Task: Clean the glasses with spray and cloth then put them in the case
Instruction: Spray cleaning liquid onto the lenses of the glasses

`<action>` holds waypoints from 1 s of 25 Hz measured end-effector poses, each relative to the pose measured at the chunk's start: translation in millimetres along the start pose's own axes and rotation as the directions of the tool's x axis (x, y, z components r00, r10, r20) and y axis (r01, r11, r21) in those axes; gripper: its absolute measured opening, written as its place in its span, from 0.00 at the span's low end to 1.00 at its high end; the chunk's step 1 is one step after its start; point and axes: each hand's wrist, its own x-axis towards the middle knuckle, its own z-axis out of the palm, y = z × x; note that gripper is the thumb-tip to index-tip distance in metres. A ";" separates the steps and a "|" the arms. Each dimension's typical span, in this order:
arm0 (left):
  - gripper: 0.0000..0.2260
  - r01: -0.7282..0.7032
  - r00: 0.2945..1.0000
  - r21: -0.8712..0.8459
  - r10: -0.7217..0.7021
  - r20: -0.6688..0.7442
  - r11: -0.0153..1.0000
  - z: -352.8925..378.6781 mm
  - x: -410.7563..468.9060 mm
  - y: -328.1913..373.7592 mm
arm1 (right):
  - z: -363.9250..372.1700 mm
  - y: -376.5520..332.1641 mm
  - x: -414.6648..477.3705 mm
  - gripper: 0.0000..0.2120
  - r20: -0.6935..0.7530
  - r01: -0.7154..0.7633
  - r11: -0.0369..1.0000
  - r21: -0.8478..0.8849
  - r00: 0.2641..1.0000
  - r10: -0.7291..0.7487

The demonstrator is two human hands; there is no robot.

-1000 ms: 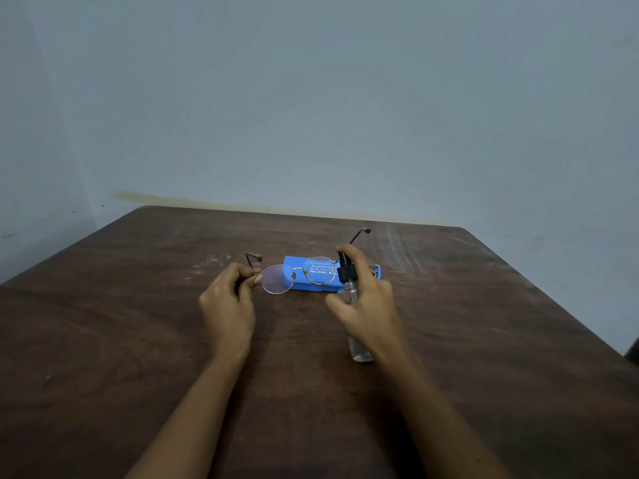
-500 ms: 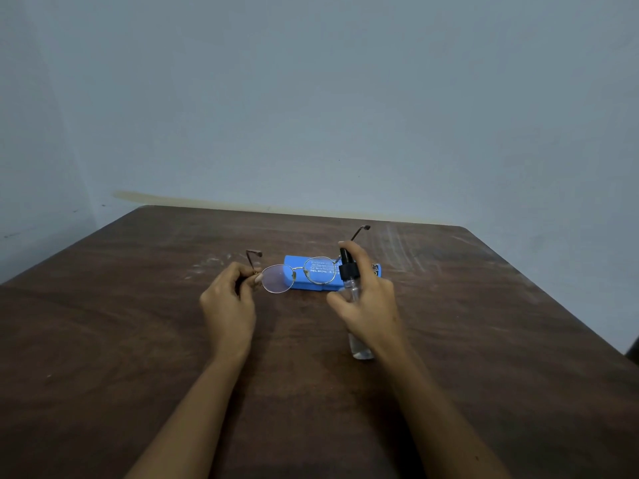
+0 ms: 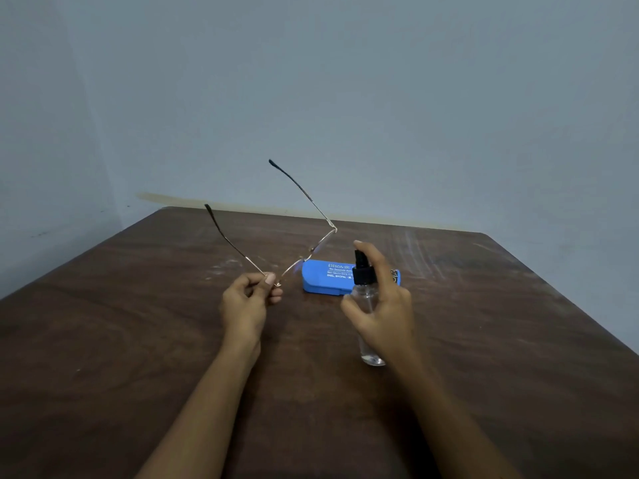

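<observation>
Head view: the left hand (image 3: 247, 305), pinching the glasses (image 3: 320, 240) at one hinge, has tipped them up at frame centre, temples now pointing high. The right hand (image 3: 387, 316) grips the spray bottle (image 3: 364, 295), forefinger on the pump (likely spraying the other lens faces next). The blue case (image 3: 321, 278) waits on the table (image 3: 138, 340).

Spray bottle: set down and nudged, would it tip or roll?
The spray bottle looks tall and slim, so it would probably tip easily. Its round clear body would likely roll once down. The right hand holds it alone, so probably light.
</observation>
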 end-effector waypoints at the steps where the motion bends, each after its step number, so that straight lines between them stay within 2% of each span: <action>1: 0.07 0.064 0.997 -0.078 -0.060 0.054 0.995 0.5 -1.1 2.0 | 2.5 -1.3 -1.2 0.31 0.017 0.026 1.000 0.001 1.000 -0.026; 6: 0.08 0.313 0.941 -0.311 -0.250 0.226 0.897 0.3 -1.6 10.9 | 15.0 -5.0 -7.5 0.33 0.074 0.112 0.994 -0.010 0.991 -0.111; 9: 0.08 0.453 0.885 -0.378 -0.355 0.302 0.807 0.8 -1.0 12.9 | 18.1 -6.4 -9.1 0.34 0.093 0.146 0.989 -0.035 0.985 -0.142; 13: 0.10 0.573 0.816 -0.420 -0.438 0.378 0.704 -0.3 -4.2 14.6 | 21.7 -13.3 -11.4 0.30 0.113 0.162 0.985 -0.055 0.981 -0.155; 16: 0.15 0.600 0.797 -0.421 -0.461 0.390 0.681 -1.7 -5.5 16.2 | 26.1 -15.8 -11.8 0.30 0.120 0.147 0.987 -0.070 0.983 -0.138; 21: 0.10 0.604 0.795 -0.424 -0.471 0.383 0.675 -0.5 -8.1 18.4 | 25.0 -10.6 -10.9 0.27 0.108 0.116 0.988 -0.105 0.989 -0.105; 25: 0.10 0.604 0.795 -0.428 -0.469 0.385 0.672 -1.2 -7.0 17.6 | 24.0 -11.6 -10.5 0.29 0.110 0.124 0.983 -0.134 0.988 -0.110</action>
